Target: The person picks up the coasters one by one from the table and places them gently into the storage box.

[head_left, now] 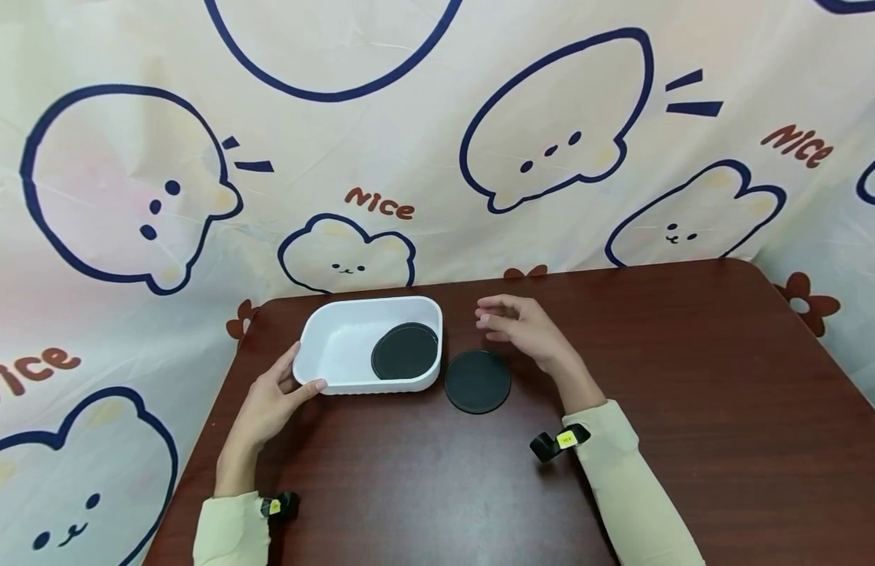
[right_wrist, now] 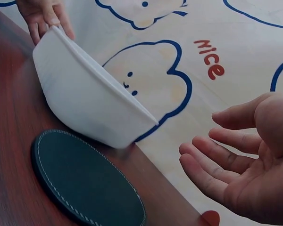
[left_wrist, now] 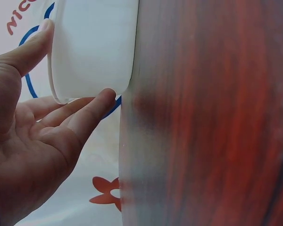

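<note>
A white rectangular plastic container [head_left: 345, 346] with rounded corners is at the far left part of the table. Inside it, toward its right end, lies a round black coaster [head_left: 405, 351]. My left hand [head_left: 270, 401] holds the container's left end, thumb at the rim near the front corner and fingers against the end wall, as the left wrist view shows [left_wrist: 42, 127]. Just right of the container, a second round coaster [head_left: 477, 382] with a stitched edge [right_wrist: 87, 181] lies flat on the table. Beyond and right of it hovers my right hand [head_left: 525, 326], fingers loosely bent, holding nothing.
The dark brown wooden table [head_left: 692, 409] extends to the right and toward me. A cloth [head_left: 437, 141] printed with cartoon bears hangs behind the table and down its sides. Small black cameras sit on both wrists, such as the right wrist camera [head_left: 546, 447].
</note>
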{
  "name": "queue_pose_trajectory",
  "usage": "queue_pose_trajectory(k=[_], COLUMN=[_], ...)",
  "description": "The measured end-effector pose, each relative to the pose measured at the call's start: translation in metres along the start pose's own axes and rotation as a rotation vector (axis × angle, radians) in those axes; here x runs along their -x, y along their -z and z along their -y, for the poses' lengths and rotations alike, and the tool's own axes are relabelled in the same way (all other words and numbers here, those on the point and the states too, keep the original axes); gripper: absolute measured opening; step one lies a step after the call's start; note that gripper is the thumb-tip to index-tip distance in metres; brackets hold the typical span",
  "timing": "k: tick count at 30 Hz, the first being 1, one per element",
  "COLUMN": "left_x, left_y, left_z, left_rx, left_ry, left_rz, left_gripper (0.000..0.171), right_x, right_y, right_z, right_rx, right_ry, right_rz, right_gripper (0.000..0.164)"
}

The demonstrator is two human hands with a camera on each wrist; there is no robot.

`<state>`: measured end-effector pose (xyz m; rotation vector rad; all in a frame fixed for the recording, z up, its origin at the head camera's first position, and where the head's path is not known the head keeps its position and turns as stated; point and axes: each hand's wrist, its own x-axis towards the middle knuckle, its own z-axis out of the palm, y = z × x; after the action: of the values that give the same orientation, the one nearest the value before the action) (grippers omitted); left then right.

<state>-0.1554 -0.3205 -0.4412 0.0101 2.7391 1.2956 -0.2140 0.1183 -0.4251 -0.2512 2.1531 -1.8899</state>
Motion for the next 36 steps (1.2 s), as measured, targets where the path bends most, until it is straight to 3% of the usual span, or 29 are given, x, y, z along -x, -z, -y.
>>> queue_pose_trajectory(k=[20, 27, 36], left_x=[0.0, 0.001, 0.0], left_y=[0.001, 0.001, 0.001], left_z=[0.0, 0.0, 0.0], left_rx=[-0.021, -0.01, -0.02], left_ry=[0.004, 0.004, 0.005], left_rz=[0.001, -0.001, -0.003], left_gripper=[0.102, 0.102, 0.102], right_x=[0.021, 0.024, 0.025], right_y=[0.047, 0.046, 0.029], right_z=[-0.018, -0.026, -0.028], right_rx=[0.052, 0.131, 0.228], right_ry=[-0.083, -0.083, 0.006], right_rz=[0.009, 0.051, 0.088], right_gripper=[0.055, 0.064, 0.065])
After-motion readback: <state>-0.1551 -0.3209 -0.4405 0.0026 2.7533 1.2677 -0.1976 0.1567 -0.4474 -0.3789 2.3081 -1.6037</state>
